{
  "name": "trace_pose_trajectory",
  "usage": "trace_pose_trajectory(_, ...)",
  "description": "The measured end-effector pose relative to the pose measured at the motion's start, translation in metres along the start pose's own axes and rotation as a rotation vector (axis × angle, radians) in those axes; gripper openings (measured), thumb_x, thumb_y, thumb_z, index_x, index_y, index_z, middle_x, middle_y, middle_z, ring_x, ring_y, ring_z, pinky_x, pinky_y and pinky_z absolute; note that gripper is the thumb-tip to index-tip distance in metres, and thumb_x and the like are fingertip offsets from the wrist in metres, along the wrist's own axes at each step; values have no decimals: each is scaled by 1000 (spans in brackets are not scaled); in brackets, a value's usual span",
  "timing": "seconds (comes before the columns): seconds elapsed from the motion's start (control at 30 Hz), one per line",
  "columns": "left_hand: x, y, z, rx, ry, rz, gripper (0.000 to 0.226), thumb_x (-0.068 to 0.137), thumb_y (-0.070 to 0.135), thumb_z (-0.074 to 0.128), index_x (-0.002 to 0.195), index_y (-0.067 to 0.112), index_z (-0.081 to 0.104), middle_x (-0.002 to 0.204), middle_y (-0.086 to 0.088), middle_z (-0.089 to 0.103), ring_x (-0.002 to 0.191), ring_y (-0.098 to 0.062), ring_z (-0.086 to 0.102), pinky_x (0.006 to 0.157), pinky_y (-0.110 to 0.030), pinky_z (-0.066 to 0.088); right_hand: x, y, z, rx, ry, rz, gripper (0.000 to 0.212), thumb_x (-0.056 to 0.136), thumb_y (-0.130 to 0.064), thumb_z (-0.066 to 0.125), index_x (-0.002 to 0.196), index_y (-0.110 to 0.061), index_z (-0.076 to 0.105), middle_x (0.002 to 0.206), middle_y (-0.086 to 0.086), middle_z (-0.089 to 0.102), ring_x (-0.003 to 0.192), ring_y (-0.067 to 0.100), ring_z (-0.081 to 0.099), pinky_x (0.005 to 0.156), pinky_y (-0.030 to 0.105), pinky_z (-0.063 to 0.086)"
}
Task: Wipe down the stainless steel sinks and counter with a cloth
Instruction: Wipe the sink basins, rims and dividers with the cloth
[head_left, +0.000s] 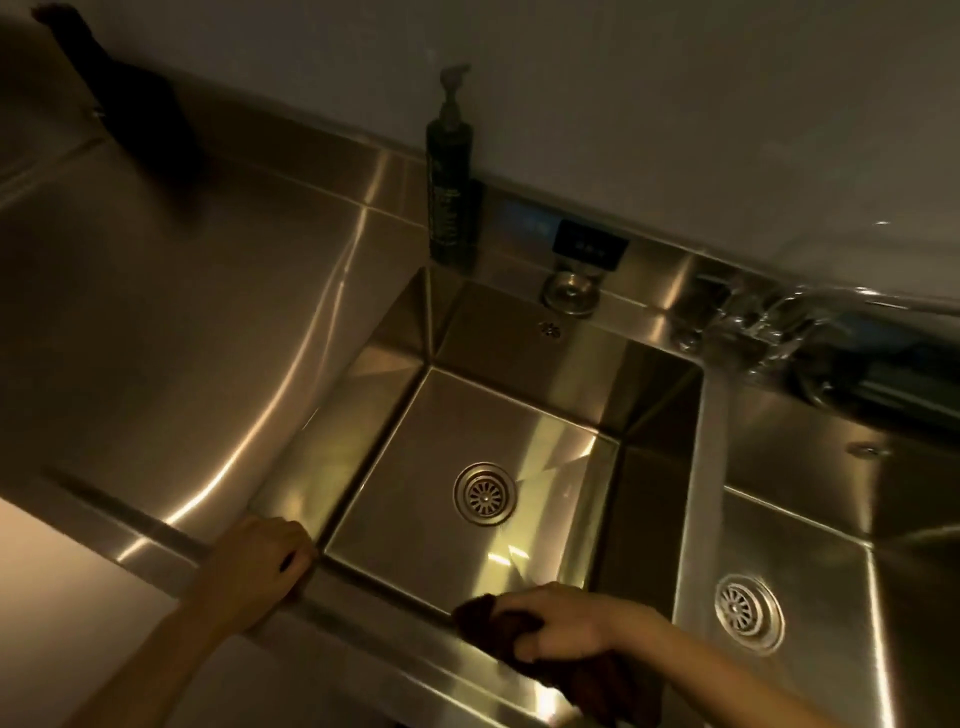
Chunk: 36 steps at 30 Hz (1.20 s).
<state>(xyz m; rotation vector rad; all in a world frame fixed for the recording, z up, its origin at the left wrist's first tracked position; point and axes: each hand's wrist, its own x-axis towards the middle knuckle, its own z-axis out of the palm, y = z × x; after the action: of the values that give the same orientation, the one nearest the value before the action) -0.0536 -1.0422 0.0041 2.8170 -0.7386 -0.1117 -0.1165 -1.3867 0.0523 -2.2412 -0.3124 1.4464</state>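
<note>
A stainless steel counter (171, 322) runs left of two steel sinks. The left sink (519, 384) is square with a round drain strainer (484, 494); the right sink (810, 525) has its own strainer (748, 612). My right hand (561, 621) grips a dark brown cloth (582, 670) and holds it against the front rim of the left sink. My left hand (260, 558) rests on the front left corner of that sink's rim, fingers curled over the edge.
A dark pump soap bottle (451, 171) stands at the back edge behind the left sink. A small clear glass object (570, 292) and a black box (589, 244) sit beside it. The faucet (763, 332) is blurred at the back right. A dark object (140, 119) lies far left.
</note>
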Motion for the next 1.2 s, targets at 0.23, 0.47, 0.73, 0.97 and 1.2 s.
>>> trace_pose_trajectory(0.23,0,-8,8,-54,-127,-97,25,88,15,61,71,32,69,77,14,66,72,-10,61,65,-27,34,-51,-26,94,-318,567,80,47,84,-43,51,128,-39,33,139,5,34,117,34,43,85,46,45)
trace_pose_trajectory(0.47,-6,4,4,7,-170,-21,25,91,22,51,78,28,72,84,-1,72,77,-24,64,68,-33,43,-127,42,187,-244,951,464,53,53,-37,80,102,-31,62,104,3,64,75,27,60,58,36,56)
trace_pose_trajectory(0.73,-27,141,32,-40,-85,223,39,88,36,34,84,21,70,80,2,69,76,-20,64,74,-36,47,-119,45,205,114,981,870,56,84,-65,40,133,-39,36,143,5,33,129,39,28,104,52,33)
trace_pose_trajectory(0.97,-33,205,48,5,-117,212,27,95,30,41,90,23,67,87,4,68,83,-16,61,80,-36,45,-69,-24,179,-28,1073,654,41,86,-59,40,116,-35,54,126,3,50,114,35,45,87,47,39)
trace_pose_trajectory(1.2,-44,250,51,45,30,171,45,85,34,29,76,17,70,70,-1,67,67,-23,63,73,-40,51,-126,51,217,-58,1171,707,30,70,-56,62,93,-37,65,101,-6,64,90,26,61,68,39,46)
